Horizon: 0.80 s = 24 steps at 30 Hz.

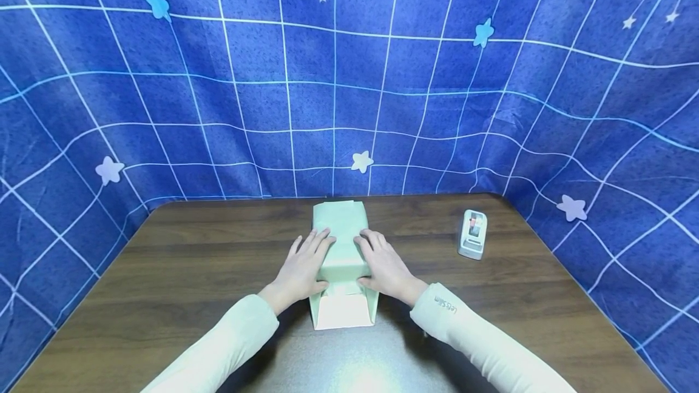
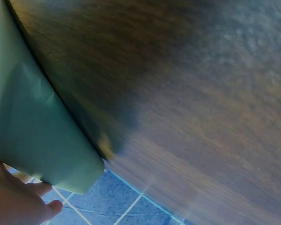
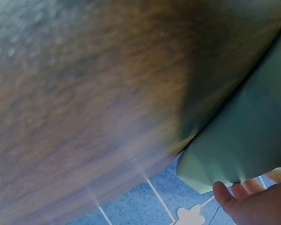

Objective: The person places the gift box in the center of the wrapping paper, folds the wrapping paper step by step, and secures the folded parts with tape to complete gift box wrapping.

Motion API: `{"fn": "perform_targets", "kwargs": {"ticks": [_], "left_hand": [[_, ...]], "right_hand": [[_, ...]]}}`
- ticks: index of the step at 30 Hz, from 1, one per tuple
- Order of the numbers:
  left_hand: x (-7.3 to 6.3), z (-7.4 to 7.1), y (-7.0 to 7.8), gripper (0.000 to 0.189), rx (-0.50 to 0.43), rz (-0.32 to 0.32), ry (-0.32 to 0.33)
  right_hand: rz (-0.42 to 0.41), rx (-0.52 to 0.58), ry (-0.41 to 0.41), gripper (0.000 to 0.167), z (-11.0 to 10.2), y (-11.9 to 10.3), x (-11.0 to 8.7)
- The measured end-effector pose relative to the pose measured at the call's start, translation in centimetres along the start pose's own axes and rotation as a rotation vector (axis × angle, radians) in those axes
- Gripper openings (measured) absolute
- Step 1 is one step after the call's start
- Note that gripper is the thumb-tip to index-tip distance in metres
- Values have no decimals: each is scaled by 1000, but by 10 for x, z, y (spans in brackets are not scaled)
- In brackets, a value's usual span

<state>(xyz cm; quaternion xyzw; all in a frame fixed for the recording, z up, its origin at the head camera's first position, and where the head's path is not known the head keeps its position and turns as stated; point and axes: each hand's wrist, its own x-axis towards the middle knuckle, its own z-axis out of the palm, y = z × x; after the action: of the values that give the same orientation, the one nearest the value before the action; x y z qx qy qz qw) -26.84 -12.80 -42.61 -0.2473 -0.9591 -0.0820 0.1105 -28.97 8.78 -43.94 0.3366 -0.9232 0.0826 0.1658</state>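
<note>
A box-shaped bundle in pale green paper (image 1: 341, 232) lies on the wooden table in front of me. At its near end the paper spreads out into a loose flap (image 1: 343, 312) with a whitish inner face, and green side folds flank it. My left hand (image 1: 303, 265) rests on the bundle's left side, fingers extended over the top and thumb by the near edge. From the right, my right hand (image 1: 386, 264) lies on it in much the same way. Both wrist views show green paper side walls (image 2: 42, 122) (image 3: 234, 140) reaching down to the table, with fingertips along the top edge.
A small white device (image 1: 472, 234) with a coloured picture on top sits at the back right of the table (image 1: 207, 247). A blue curtain (image 1: 246, 102) with white grid lines and stars hangs behind the table and along its sides.
</note>
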Motion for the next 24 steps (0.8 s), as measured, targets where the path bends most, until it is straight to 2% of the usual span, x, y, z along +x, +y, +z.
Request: {"fn": "perform_targets", "kwargs": {"ticks": [10, 17, 24], "left_hand": [[-1, -6, -6, 92, -165, 4, -86], [-1, -1, -5, 89, -102, 8, -68], [-1, -2, -3, 93, -88, -6, -54]], "right_hand": [[7, 24, 2, 90, -1, -1, 0], [12, 32, -15, 90, -3, -2, -1], [6, 109, -59, 91, -8, -1, -3]]}}
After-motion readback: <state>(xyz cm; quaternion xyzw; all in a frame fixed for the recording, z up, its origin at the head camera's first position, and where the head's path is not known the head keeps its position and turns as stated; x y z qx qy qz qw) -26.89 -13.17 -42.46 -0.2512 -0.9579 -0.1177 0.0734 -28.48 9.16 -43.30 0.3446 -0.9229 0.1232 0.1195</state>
